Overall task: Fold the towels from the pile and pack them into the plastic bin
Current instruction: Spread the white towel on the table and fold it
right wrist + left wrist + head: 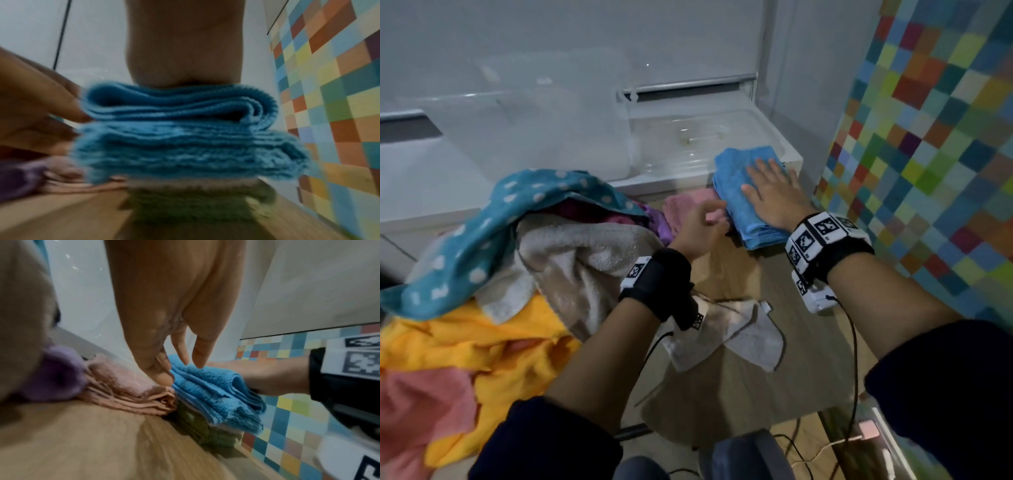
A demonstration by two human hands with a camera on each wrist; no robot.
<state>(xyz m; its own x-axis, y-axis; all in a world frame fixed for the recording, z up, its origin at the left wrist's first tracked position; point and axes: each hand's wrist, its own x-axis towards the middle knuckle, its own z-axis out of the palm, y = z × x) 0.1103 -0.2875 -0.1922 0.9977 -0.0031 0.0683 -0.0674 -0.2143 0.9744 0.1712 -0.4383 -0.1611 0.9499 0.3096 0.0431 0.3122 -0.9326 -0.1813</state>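
A folded blue towel (736,185) lies on top of a folded green towel (197,426) on the wooden table, near the checkered wall. My right hand (774,195) presses flat on the blue towel (185,138), fingers straight. My left hand (702,226) hovers at the towel's left edge with loosely bent fingers (197,356), holding nothing. A folded pink towel (127,391) sits just left of the stack. The unfolded pile (500,274) of teal dotted, beige, yellow and pink towels fills the left. The clear plastic bin (544,116) stands behind the pile.
The bin's clear lid (688,144) lies flat beside the bin on a white ledge. A small beige cloth (736,335) lies on the wooden table (756,383) under my left wrist. A checkered wall (928,137) closes the right side. Cables hang from both wrists.
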